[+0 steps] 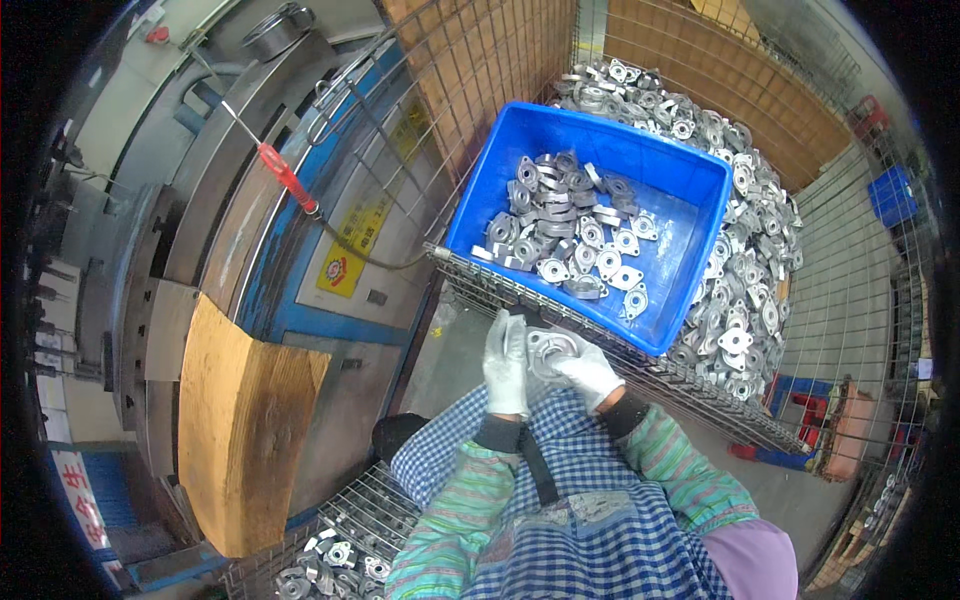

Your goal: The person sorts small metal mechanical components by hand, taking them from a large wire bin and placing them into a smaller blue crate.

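Just in front of my lap I hold a grey metal flange casting (545, 352) with a round centre opening. My right hand (592, 374), in a white glove, grips its right side with thumb and fingers. Beside its left edge is my white-gloved left hand (506, 365), fingers upright and pressed together; what lies between them is hidden. Beyond both hands a blue plastic bin (690, 262) rests tilted on the wire cage, holding many similar castings (555, 215), mostly toward its left and near sides.
Loose castings (745, 270) heap behind and right of the bin within the wire mesh cage (640, 372). At left stand a machine (365, 235), a curved wooden board (240, 430) and a hanging red-handled tool (285, 178). More castings (335, 560) lie in a basket at lower left.
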Motion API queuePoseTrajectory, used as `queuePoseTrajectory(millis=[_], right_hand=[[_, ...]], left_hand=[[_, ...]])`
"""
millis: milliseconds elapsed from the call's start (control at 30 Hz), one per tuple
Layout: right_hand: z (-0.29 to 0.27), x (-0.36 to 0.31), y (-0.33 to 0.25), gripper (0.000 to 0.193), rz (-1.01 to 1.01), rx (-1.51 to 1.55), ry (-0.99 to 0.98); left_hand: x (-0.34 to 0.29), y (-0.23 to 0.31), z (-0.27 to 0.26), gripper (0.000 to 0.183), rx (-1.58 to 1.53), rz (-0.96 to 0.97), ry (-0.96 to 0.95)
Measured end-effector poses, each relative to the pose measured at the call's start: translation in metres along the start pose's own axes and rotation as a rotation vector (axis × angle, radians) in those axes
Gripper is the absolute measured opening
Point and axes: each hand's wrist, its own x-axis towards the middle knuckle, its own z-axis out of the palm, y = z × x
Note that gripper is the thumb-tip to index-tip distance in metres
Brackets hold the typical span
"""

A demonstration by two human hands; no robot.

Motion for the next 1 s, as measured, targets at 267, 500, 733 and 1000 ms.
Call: queuePoseTrajectory(millis=[267,500,733,1000], right_hand=[[-0.008,-0.015,-0.023,0.04,0.236,0.463,-0.092],[-0.001,-0.015,-0.037,0.048,0.176,0.752,-0.191],[-0.001,-0.014,-0.04,0.059,0.204,0.759,-0.222],[-0.002,-0.016,-0.04,0.055,0.195,0.707,-0.232]], left_hand=[[-0.004,0.013,-0.018,0.063,-0.762,-0.493,-0.116],[-0.005,0.015,-0.019,0.066,-0.911,-0.548,-0.114],[-0.008,0.016,-0.017,0.064,-0.876,-0.5,-0.131],[-0.01,0.024,-0.012,0.06,-0.87,-0.525,-0.064]])
